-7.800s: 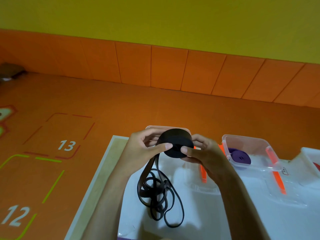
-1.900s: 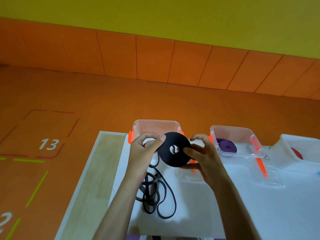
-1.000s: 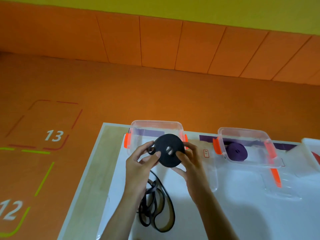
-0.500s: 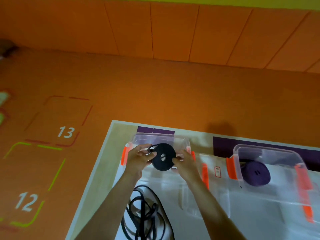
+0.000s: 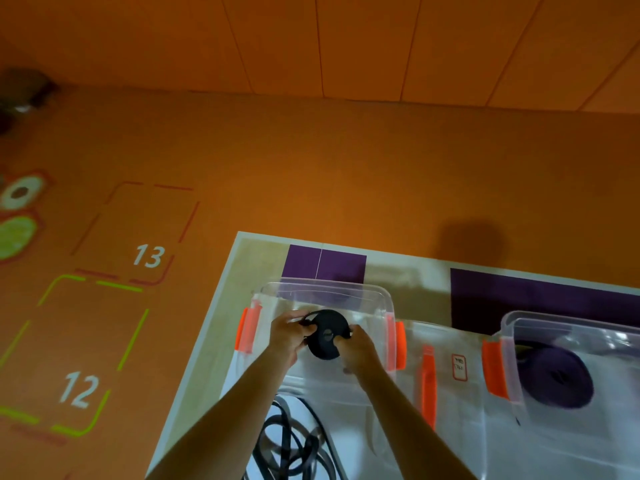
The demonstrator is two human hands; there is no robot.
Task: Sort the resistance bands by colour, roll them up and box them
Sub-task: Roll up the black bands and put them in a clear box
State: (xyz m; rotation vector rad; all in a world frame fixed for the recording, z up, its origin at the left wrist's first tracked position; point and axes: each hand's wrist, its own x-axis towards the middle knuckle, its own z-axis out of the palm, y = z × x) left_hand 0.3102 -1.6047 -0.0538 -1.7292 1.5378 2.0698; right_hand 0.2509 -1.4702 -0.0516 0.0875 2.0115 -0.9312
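A rolled black resistance band [image 5: 325, 335] is held inside a clear plastic box with orange clips [image 5: 374, 293] at the table's far left. My left hand [image 5: 289, 336] grips the roll's left side and my right hand [image 5: 360, 344] grips its right side. Loose black bands [image 5: 294, 445] lie in a tangle on the white table near my forearms. A rolled purple band [image 5: 554, 377] lies in a second clear box [image 5: 509, 323] to the right.
A clear lid with an orange clip [image 5: 428, 386] lies flat between the two boxes. Purple panels [image 5: 323, 263] mark the table's far edge. The table's left edge [image 5: 194, 344] drops to an orange floor with numbered squares.
Both hands carried the black roll forward and down into the left box. The view tilted down and closer to the table; the loose bands now lie below my forearms.
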